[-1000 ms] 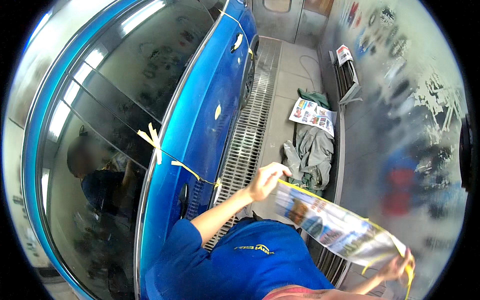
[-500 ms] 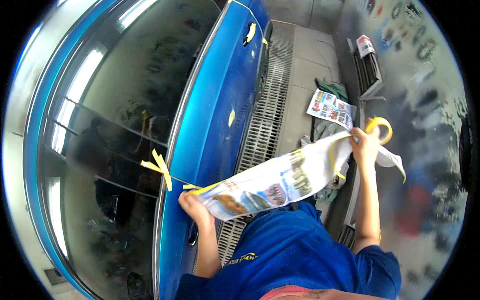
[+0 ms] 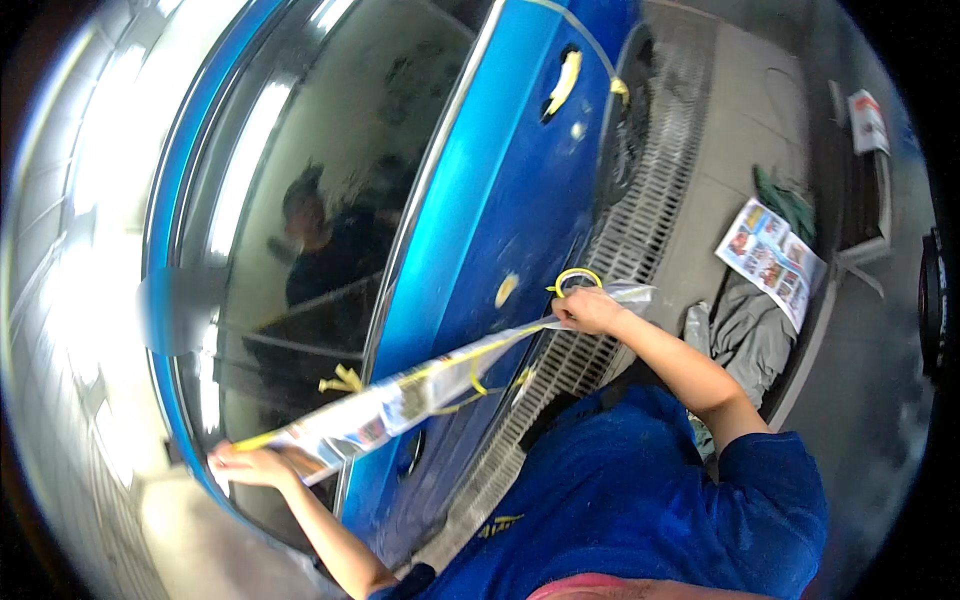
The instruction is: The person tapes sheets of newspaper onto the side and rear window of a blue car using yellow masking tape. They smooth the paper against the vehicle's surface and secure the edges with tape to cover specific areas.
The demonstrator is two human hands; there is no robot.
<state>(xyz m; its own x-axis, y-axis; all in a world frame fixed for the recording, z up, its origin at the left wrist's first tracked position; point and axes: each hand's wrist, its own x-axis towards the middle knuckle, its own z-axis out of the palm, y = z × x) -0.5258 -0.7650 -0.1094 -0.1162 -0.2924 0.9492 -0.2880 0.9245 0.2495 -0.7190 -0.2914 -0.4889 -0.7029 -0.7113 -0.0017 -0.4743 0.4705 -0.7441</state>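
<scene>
A long sheet of printed newspaper (image 3: 385,412), edged with yellow masking tape, stretches slantwise between my hands across the blue car door (image 3: 470,190). Its left end is pinched in my left hand (image 3: 252,467), over the dark side window (image 3: 330,215) near the roof edge. My right hand (image 3: 592,309) grips the other end together with a roll of yellow masking tape (image 3: 578,281), out past the lower door. Short strips of yellow tape (image 3: 343,380) stick by the window trim, just beyond the sheet. A loose tape end hangs from the sheet's near side.
Yellow tape covers a door handle (image 3: 566,82) farther along. A pale filler patch (image 3: 507,290) marks the door. Beside the car runs a floor grating (image 3: 655,170). To the right lie another printed sheet (image 3: 770,255) and grey cloth (image 3: 745,335), near a wall rack (image 3: 868,200).
Both hands have moved left with the newspaper, bringing it from beside the door to over the door and window. The view has shifted, and the sheet now looks narrower and more stretched.
</scene>
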